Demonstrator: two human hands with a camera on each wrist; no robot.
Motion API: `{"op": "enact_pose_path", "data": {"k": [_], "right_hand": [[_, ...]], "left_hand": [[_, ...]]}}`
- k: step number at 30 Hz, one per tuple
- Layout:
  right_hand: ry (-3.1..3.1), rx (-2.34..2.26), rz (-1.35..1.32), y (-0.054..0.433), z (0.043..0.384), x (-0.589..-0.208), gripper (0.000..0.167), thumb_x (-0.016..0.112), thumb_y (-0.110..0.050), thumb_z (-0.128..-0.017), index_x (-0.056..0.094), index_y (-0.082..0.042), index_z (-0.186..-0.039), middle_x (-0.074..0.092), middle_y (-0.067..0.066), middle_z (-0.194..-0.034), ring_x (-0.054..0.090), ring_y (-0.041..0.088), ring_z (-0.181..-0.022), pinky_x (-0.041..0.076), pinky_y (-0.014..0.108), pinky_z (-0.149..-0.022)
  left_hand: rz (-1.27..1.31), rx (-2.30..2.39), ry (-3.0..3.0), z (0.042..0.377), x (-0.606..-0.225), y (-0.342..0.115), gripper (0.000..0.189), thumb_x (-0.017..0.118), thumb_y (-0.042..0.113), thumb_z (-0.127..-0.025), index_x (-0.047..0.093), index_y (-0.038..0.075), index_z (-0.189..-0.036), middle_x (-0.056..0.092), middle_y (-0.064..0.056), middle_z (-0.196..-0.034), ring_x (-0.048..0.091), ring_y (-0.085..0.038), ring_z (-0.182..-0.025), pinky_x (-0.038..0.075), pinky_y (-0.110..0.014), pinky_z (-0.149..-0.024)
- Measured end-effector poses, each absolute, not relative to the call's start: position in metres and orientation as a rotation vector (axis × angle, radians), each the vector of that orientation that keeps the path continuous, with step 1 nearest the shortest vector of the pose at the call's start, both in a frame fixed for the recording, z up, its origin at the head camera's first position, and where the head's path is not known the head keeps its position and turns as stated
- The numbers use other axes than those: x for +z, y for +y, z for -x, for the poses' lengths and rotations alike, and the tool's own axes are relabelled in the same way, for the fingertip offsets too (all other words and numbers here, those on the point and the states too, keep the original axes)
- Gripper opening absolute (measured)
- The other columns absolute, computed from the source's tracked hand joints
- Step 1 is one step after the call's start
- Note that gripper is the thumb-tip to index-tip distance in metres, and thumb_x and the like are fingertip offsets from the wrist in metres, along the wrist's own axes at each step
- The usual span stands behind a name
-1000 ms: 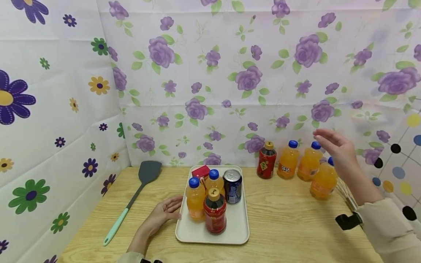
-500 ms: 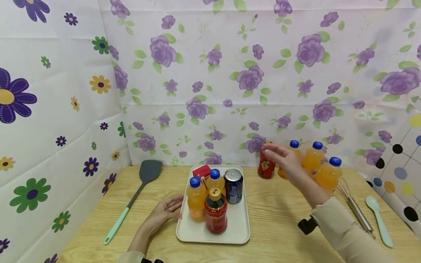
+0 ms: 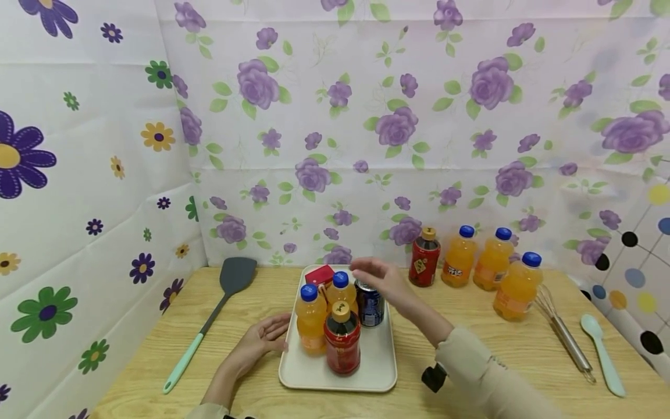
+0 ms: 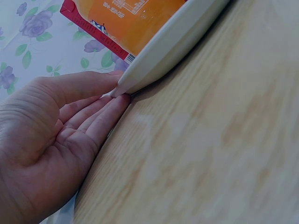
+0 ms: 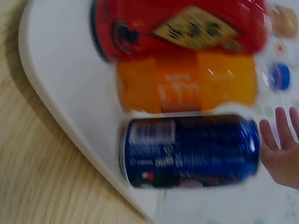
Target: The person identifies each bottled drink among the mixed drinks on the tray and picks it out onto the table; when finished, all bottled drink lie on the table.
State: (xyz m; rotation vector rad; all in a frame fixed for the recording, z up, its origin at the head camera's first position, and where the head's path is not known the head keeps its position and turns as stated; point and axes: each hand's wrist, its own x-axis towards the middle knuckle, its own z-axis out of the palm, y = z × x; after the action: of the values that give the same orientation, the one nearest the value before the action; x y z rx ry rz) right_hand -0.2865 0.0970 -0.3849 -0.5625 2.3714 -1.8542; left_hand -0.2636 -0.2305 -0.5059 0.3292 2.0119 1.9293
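Observation:
A cream tray (image 3: 374,372) carries two orange soda bottles with blue caps, a dark-drink bottle (image 3: 342,346) with a red label, a blue can (image 3: 370,308) and a red packet (image 3: 319,274). At the tray's left side my left hand (image 3: 264,337) pinches the rim, thumb on top and fingertips beneath, as the left wrist view shows. My right hand (image 3: 387,282) is above the can, fingers loosely extended, holding nothing; it hides part of the can's top. In the right wrist view the can (image 5: 191,151) stands beside an orange soda bottle (image 5: 187,84).
Behind on the right stand another red-labelled bottle (image 3: 424,259) and several orange soda bottles (image 3: 515,291). A whisk (image 3: 565,334) and a pale green spoon (image 3: 602,355) lie right of them. A spatula (image 3: 214,314) lies at the left. Floral sheets (image 3: 314,128) back the table.
My right hand has swept left from above the orange soda bottles, past the red-labelled bottle, to the tray's can. The left hand and the tray have stayed in place.

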Motion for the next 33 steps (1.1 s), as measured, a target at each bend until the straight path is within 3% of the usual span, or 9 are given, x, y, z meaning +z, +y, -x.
{"op": "enact_pose_path", "data": {"k": [6,10,19,33], "right_hand": [[2.472,-1.770,0.678,0.071,0.284,-0.394,0.041,0.067,-0.030,-0.093,0.062,-0.010,-0.128,0.066,0.012,-0.123,0.065,0.022,-0.104,0.058,0.034,-0.093],[2.486,-1.710,0.645,0.066,0.286,-0.397,0.043,0.071,-0.033,-0.089,0.063,-0.014,-0.127,0.066,0.011,-0.126,0.064,0.023,-0.104,0.059,0.035,-0.089],[2.499,-1.587,0.571,0.066,0.289,-0.394,0.048,0.077,-0.031,-0.083,0.064,-0.014,-0.126,0.066,0.008,-0.127,0.063,0.029,-0.117,0.055,0.046,-0.098],[2.370,-1.747,0.490,0.061,0.291,-0.394,0.039,0.079,-0.021,-0.082,0.070,-0.016,-0.119,0.067,0.007,-0.128,0.063,0.029,-0.119,0.054,0.045,-0.101]], "left_hand": [[-0.339,1.923,2.011,0.265,-0.506,-0.230,0.078,0.070,0.002,-0.086,0.027,-0.008,-0.150,0.028,-0.028,-0.156,0.031,-0.038,-0.145,0.049,-0.021,-0.104],[-0.347,1.916,2.014,0.265,-0.507,-0.228,0.078,0.070,0.003,-0.086,0.027,-0.008,-0.150,0.028,-0.029,-0.156,0.033,-0.036,-0.144,0.049,-0.021,-0.103],[-0.354,1.919,2.013,0.265,-0.507,-0.227,0.077,0.069,0.001,-0.086,0.027,-0.009,-0.149,0.027,-0.029,-0.156,0.029,-0.040,-0.145,0.048,-0.020,-0.104],[-0.356,1.913,2.032,0.262,-0.505,-0.232,0.077,0.068,0.002,-0.087,0.026,-0.009,-0.150,0.027,-0.030,-0.156,0.029,-0.041,-0.145,0.049,-0.020,-0.103]]}}
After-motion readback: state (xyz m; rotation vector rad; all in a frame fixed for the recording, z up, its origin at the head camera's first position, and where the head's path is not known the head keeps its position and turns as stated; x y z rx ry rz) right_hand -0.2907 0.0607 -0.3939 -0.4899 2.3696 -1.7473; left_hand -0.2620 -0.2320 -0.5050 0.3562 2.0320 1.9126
